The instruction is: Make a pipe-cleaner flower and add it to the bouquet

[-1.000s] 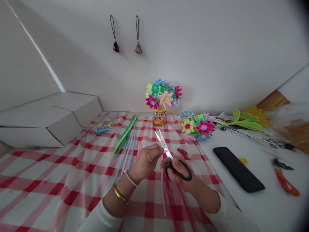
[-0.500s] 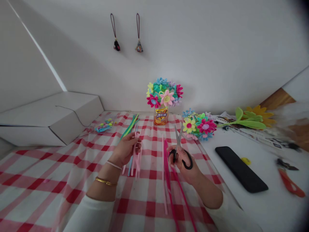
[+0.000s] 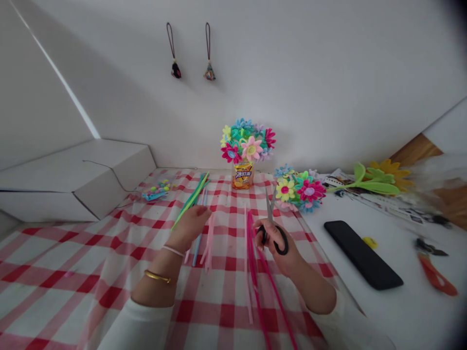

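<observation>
My left hand (image 3: 189,224) is over the green pipe cleaners (image 3: 196,195) and the blue ones (image 3: 197,250); its fingers are turned away and mostly hidden. Just right of it lie short pale pink strips (image 3: 209,245). My right hand (image 3: 274,238) holds scissors (image 3: 270,214) by their black handles, blades slightly apart and pointing away from me. Long bright pink pipe cleaners (image 3: 254,277) lie on the checked cloth beside and beneath my right hand, along with a pale pink one (image 3: 248,296).
A flower bouquet stands in an orange container (image 3: 242,176) at the back. Another flower bunch (image 3: 301,190) lies to its right. A black phone-like slab (image 3: 363,255) and red-handled pliers (image 3: 436,272) are at right, a white box (image 3: 76,177) at left.
My left hand has turned over and shifted slightly left, away from the pale pink strips, which now lie on the cloth. My right hand still holds the scissors in nearly the same place.
</observation>
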{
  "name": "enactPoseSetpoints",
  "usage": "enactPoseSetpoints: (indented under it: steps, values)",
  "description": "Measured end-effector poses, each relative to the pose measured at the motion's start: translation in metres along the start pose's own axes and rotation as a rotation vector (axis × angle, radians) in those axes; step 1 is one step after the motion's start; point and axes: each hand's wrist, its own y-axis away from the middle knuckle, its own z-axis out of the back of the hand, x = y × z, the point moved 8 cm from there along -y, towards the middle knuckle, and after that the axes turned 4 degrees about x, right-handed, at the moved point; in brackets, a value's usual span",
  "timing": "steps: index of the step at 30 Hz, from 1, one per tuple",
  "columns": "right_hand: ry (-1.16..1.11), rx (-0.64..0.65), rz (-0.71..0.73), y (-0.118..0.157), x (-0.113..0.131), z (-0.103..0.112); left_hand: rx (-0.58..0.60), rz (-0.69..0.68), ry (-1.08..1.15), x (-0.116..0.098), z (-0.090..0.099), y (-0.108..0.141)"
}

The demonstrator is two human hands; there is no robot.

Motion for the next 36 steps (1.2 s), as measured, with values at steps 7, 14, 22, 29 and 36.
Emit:
enactPoseSetpoints:
  steps: [7,14,22,29,36]
  values:
    - [0.066,-0.046,0.006,-0.001,-0.001,0.006,0.187,-0.335,-0.761,-0.007,-0.069,0.029]
    - [0.126,-0.048,-0.013,-0.001,0.001,0.005,0.405,-0.181,-1.209,0.035,-0.105,0.047]
    - [0.172,-0.059,-0.033,-0.002,0.005,0.004,0.367,-0.078,-1.114,0.042,-0.095,0.04]
    - [0.273,-0.235,-0.027,-0.001,0.006,0.021,0.447,0.063,-0.736,0.029,-0.08,0.031]
    - [0.12,-0.297,0.006,-0.003,0.006,0.031,0.712,0.281,-0.051,0.035,-0.104,0.053]
